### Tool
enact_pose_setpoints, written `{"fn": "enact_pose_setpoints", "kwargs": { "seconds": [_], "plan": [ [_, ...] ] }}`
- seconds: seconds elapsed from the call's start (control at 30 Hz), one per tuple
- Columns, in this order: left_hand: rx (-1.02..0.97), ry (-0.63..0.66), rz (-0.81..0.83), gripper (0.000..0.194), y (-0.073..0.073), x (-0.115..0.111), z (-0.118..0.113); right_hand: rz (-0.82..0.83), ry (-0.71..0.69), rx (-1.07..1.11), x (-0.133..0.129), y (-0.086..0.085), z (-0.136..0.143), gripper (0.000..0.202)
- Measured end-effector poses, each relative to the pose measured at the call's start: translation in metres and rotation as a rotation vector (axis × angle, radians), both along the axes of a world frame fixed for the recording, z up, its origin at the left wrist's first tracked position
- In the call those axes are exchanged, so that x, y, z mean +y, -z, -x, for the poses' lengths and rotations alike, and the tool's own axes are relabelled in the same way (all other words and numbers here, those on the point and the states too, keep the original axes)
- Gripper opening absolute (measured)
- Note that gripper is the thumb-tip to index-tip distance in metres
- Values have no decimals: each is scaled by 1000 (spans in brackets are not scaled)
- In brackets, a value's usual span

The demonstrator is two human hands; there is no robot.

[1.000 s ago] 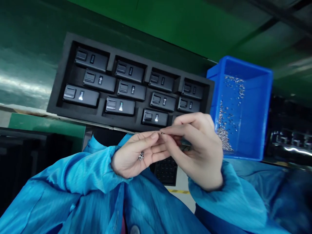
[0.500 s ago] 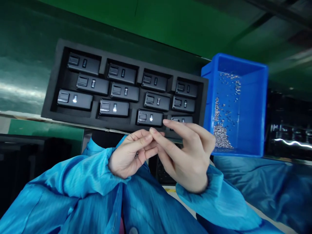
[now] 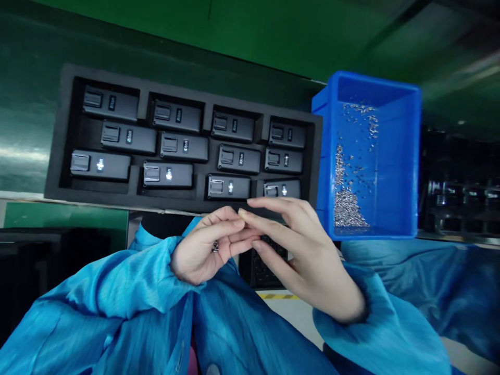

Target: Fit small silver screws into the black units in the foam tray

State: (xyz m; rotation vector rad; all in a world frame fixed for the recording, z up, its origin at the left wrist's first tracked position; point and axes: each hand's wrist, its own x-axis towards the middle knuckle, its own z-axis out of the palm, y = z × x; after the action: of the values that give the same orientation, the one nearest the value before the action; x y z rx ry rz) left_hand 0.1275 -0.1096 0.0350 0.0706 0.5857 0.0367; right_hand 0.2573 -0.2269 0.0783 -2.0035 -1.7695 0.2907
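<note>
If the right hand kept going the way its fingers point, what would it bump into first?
The right hand points left, so it would meet the left hand first; their fingertips already look to be touching, though depth is hard to judge.

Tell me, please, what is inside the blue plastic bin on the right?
The blue plastic bin holds many small silver metal screws, piled near its front corner and scattered farther back. Its front wall hides the lowest part of the pile.

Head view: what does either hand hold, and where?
The left hand cups small silver metal screws in its curled palm; whether the right hand holds anything cannot be told.
</note>
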Motion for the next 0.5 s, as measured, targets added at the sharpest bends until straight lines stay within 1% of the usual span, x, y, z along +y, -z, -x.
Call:
{"fn": "enact_pose_setpoints", "kwargs": {
  "seconds": [0.1,0.17,0.2,0.37,0.5],
  "plan": [
    [-12,-10,-3,16,-5,1,-3,-111,140,11,4,-2,6,21],
    [-4,-27,-4,16,-6,0,-4,-160,189,-49,7,-1,9,8],
    [0,-37,-3,16,-7,-1,-5,-172,193,-83,9,0,10,5],
    [8,-73,16,20,-6,-7,-7,-182,181,-204,14,5,14,4],
    [44,-97,21,22,-7,-10,-10,-178,189,-247,13,6,15,6]
  ]
}}
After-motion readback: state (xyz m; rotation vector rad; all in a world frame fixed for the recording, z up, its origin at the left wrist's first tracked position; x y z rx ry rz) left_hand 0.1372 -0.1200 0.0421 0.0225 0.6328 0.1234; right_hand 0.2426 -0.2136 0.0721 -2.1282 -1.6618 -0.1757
